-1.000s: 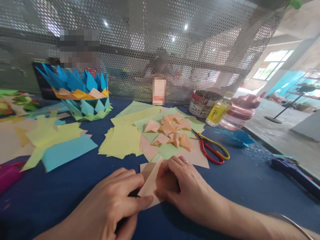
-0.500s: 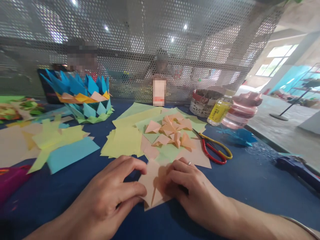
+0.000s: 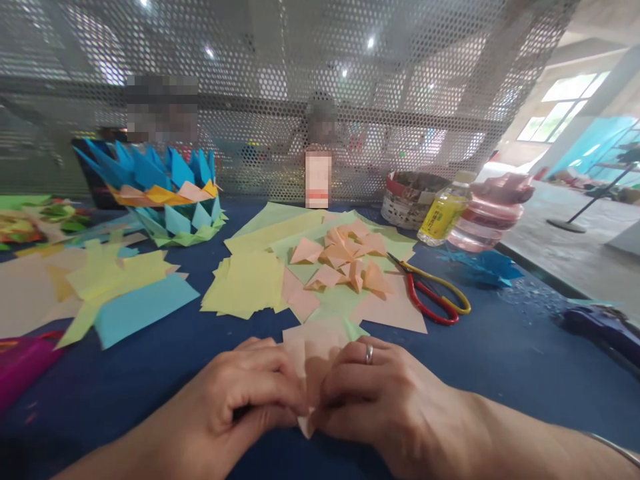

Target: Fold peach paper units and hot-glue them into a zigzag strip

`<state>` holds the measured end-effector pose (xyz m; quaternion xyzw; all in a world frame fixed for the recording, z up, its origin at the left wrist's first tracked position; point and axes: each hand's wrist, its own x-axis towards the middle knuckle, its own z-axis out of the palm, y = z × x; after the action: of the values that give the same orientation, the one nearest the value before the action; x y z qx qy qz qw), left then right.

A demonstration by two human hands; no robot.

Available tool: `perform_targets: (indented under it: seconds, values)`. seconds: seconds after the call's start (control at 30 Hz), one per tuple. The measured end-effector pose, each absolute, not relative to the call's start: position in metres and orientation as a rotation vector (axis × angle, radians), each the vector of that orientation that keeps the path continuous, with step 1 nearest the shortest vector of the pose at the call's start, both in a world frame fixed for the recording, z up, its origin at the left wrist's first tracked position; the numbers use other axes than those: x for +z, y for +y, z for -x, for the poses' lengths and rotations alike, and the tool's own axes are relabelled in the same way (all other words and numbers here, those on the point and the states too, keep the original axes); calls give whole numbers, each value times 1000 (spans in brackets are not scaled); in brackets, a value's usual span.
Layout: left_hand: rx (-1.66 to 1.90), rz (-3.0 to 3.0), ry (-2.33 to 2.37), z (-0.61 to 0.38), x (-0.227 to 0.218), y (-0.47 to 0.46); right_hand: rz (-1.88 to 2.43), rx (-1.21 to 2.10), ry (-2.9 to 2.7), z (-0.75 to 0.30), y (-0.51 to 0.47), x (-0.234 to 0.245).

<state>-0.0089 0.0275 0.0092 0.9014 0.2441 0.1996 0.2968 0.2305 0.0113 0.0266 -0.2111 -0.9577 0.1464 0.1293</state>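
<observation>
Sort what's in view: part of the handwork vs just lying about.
Part of it:
- peach sheet, pinched by the left hand and right hand
- folded peach pieces, probably, by matching colour

Apparently lying about:
- scissors
- yellow-labelled bottle
- pink container
- blue-topped folded-paper piece
- magenta item

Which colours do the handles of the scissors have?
One handle is red, the other handle is yellow; the head view shows both.

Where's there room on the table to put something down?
Bare table shows between the scissors and right hand, and between the blue sheet and left hand. Beyond the hands, yellow sheets and folded peach pieces crowd it.
</observation>
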Motion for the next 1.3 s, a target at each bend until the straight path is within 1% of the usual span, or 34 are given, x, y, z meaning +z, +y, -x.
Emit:
perform_targets:
  seconds: [0.37, 0.73, 0.97, 1.1, 1.3]
  values:
    - [714, -2342, 904, -4, -4, 18, 575, 414, -2792, -230, 10, 25]
    - [609, -2426, 893, -4, -2, 22, 570, 366, -2850, -229, 10, 27]
    - [795, -2456, 1032, -3, -4, 14, 570, 379, -2804, -229, 10, 27]
    - [865, -2632, 902, -2, -4, 12, 540, 296, -2782, -228, 10, 24]
    - [1115, -2770, 795, -3, -11, 12, 569, 218, -2745, -226, 9, 25]
